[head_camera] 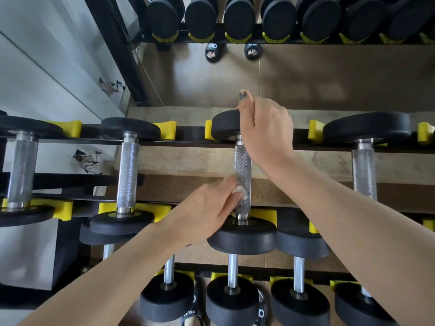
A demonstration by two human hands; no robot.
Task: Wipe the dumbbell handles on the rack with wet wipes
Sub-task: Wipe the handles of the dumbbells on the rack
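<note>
Both hands work one dumbbell (242,175) on the rack's (188,142) top tier: left hand (207,208) pinches a soft, limp wet wipe (240,191) against its knurled handle, right hand (266,128) grips the far head. Heavy, rigid, grippy steel; steady by the head.

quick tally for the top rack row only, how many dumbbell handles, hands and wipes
knurled silver dumbbell handles, top row: 4
bare hands: 2, left hand, right hand gripping black dumbbell head
crumpled white wet wipe: 1
total: 7
</note>
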